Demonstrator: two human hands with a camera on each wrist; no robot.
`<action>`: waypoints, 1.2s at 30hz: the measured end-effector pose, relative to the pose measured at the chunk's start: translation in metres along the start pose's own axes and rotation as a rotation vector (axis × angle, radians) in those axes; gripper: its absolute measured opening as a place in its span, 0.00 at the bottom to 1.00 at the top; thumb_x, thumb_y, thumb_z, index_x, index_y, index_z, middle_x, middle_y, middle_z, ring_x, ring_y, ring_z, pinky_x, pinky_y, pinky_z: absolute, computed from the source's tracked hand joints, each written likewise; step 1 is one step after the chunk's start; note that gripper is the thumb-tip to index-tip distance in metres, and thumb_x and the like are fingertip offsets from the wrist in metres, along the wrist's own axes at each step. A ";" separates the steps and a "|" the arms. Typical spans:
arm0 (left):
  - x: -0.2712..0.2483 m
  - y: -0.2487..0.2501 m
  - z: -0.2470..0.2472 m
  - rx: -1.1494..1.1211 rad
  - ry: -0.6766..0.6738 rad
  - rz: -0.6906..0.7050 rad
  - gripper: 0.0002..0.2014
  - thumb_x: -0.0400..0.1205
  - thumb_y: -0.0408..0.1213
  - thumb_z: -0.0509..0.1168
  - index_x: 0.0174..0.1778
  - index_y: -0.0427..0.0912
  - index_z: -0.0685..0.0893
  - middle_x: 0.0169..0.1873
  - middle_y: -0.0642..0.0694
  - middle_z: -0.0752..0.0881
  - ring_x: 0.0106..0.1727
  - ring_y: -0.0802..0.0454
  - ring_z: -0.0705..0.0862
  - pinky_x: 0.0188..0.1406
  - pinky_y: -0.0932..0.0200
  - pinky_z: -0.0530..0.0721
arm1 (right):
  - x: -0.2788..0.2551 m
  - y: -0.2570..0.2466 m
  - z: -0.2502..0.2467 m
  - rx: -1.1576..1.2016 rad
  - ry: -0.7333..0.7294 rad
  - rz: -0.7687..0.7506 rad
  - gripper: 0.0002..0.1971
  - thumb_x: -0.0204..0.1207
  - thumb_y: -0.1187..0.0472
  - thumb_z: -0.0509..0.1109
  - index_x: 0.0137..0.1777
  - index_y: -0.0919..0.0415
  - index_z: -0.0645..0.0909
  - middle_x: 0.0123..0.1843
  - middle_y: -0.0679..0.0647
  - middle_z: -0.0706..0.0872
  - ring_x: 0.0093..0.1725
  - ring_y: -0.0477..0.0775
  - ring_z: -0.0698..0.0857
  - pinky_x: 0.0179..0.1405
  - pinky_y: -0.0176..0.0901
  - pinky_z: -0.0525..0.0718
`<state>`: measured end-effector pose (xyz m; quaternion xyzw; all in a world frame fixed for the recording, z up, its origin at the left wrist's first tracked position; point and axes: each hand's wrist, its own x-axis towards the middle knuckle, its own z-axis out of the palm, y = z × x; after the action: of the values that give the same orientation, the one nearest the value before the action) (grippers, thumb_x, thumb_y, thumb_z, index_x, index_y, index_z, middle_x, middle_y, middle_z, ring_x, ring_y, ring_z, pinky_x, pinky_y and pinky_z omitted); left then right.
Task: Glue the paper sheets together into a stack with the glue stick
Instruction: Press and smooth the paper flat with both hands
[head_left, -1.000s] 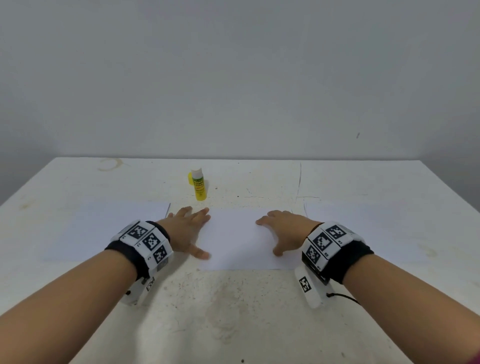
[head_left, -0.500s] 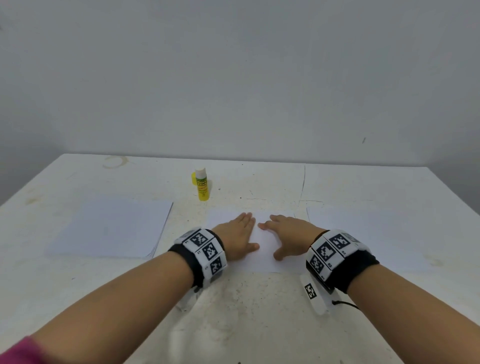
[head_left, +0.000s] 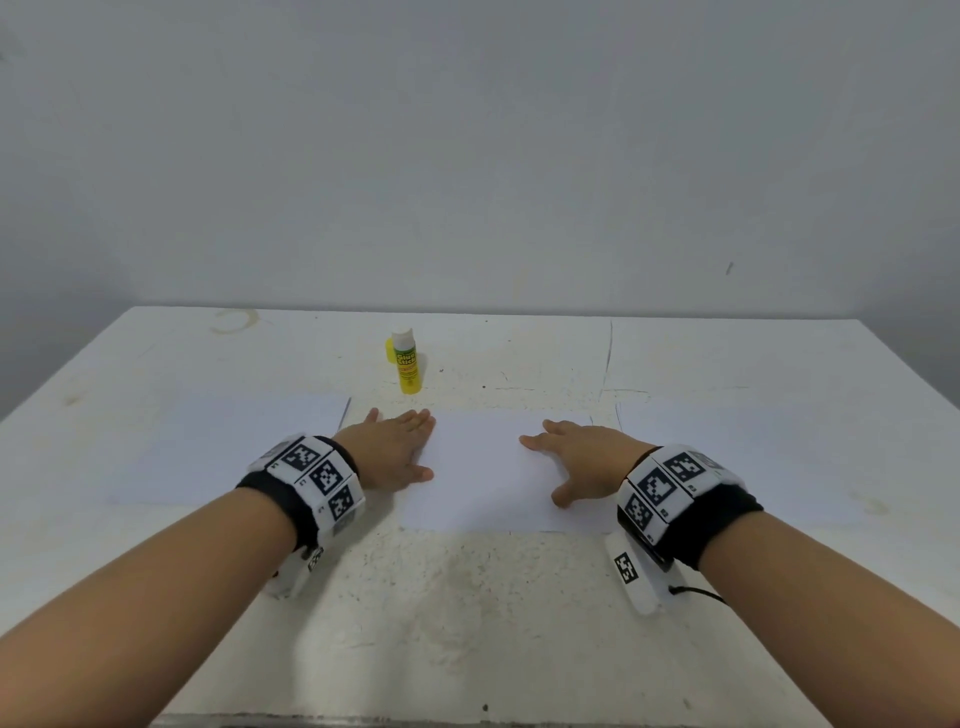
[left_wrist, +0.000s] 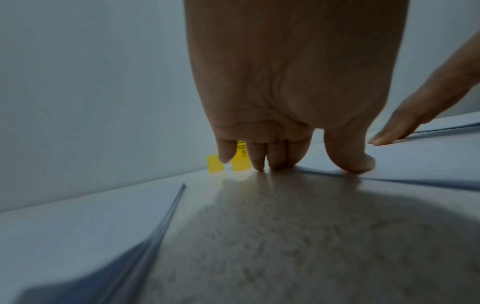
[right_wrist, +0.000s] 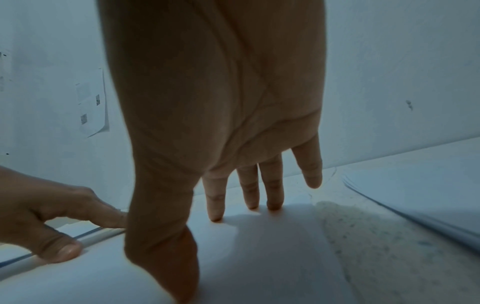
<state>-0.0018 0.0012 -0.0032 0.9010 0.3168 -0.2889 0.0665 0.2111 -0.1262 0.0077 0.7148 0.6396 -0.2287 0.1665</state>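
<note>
Left hand (head_left: 387, 452) flat on the middle sheet's (head_left: 488, 467) left edge, right hand (head_left: 584, 457) spread flat on its right, glue stick (head_left: 406, 362) upright beyond left fingertips, wall notice (right_wrist: 92, 102) only in right wrist view, layered paper pile (left_wrist: 78, 226) edges only in left wrist view

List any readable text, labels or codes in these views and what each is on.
"Glue Stick": green label on the glue stick. Smaller print below it is too small to read.
Black print on the glue stick's back, left wrist view: blurred, unreadable.
Square black-and-white marker codes on both wristbands: patterns, no words.
Sheet taped to the wall, right wrist view: print and small codes too blurred to read.
</note>
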 end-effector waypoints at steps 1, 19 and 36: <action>0.000 -0.002 -0.001 0.014 -0.010 0.000 0.38 0.87 0.55 0.50 0.84 0.40 0.38 0.84 0.46 0.39 0.85 0.50 0.40 0.82 0.41 0.42 | 0.000 0.000 0.000 0.001 -0.001 0.003 0.43 0.77 0.50 0.70 0.85 0.45 0.46 0.87 0.53 0.45 0.83 0.55 0.57 0.78 0.52 0.65; 0.001 -0.009 0.008 0.018 -0.062 0.037 0.69 0.65 0.69 0.71 0.81 0.41 0.28 0.82 0.49 0.31 0.84 0.50 0.35 0.81 0.33 0.45 | -0.003 0.003 -0.001 0.047 -0.033 -0.006 0.51 0.71 0.45 0.76 0.85 0.46 0.46 0.87 0.52 0.44 0.85 0.55 0.52 0.81 0.54 0.58; 0.001 -0.009 0.008 -0.011 -0.091 0.032 0.68 0.66 0.68 0.72 0.81 0.42 0.27 0.82 0.51 0.29 0.84 0.50 0.33 0.80 0.31 0.49 | 0.000 0.008 -0.001 -0.086 0.049 -0.016 0.58 0.57 0.46 0.85 0.83 0.47 0.51 0.81 0.48 0.58 0.79 0.54 0.61 0.73 0.63 0.64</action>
<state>-0.0102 0.0067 -0.0095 0.8914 0.3007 -0.3267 0.0905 0.2190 -0.1267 0.0078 0.7072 0.6583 -0.1849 0.1796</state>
